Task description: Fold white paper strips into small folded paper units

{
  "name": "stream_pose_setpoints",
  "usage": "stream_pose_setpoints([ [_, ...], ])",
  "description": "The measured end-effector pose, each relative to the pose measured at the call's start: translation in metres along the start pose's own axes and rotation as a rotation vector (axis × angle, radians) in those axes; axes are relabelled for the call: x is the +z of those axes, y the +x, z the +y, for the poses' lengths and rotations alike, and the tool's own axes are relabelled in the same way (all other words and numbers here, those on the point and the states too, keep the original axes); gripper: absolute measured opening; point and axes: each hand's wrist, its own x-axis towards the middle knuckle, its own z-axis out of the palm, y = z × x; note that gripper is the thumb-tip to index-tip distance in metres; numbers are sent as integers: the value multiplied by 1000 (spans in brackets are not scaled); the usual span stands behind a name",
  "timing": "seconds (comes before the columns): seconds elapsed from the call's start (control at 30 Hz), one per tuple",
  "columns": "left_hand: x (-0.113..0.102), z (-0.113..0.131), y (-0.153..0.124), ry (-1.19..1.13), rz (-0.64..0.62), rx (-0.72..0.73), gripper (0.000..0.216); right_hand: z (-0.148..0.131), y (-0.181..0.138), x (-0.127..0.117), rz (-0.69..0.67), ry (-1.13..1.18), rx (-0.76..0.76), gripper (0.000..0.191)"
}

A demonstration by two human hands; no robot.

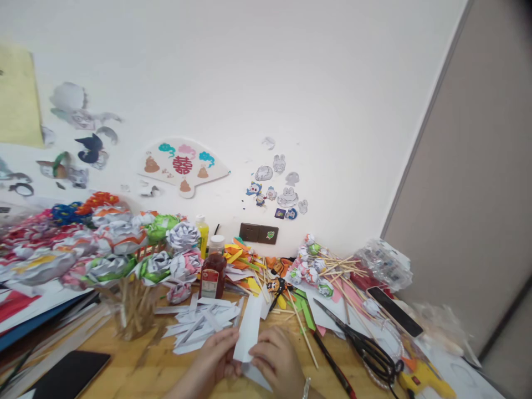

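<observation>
Cluttered wooden table [137, 366]: left hand [216, 357] and right hand [276, 360] pinch a paper strip [248, 328], standing upright, tilted slightly right.

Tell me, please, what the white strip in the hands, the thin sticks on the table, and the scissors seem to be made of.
White strip, held by the left hand and right hand: looks like thin matte paper, flat with crisp straight edges. Thin sticks: probably bamboo or wood, pale tan and straight, with no shine. Scissors: dark blades that look like metal; the black loop handles are probably plastic, though that is hard to confirm.
</observation>
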Motion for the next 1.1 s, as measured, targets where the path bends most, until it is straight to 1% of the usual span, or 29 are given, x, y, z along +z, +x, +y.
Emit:
stream_pose_setpoints([
  [0.1, 0, -1, -1, 1, -7, 8, 22, 2, 0, 2, 25, 56, 46, 10],
  [0.23, -4, -6, 4, 30, 4, -11, 26, 4, 1, 6, 72, 186, 161, 9],
  [0.4, -8, -9, 8, 79, -16, -41, 31, 8, 0, 11, 85, 244, 288, 9],
  [0.53, -8, -10, 8, 147, -26, -56, 31, 10, 0, 15, 110, 294, 385, 9],
  [0.67, -8, -12, 9, 242, -26, -95, 29, 13, -1, 19, 118, 407, 526, 7],
  [0.77, -8, -13, 10, 323, -22, -88, 30, 17, -2, 23, 123, 473, 605, 4],
  [0.87, -8, -13, 9, 366, -30, -77, 35, 19, -2, 24, 134, 493, 641, 4],
  [0.97, -8, -14, 9, 382, -36, -68, 36, 20, -1, 25, 151, 497, 654, 4],
  [1.1, -7, -16, 8, 407, 12, -69, 32, 22, -2, 27, 167, 515, 654, 4],
])
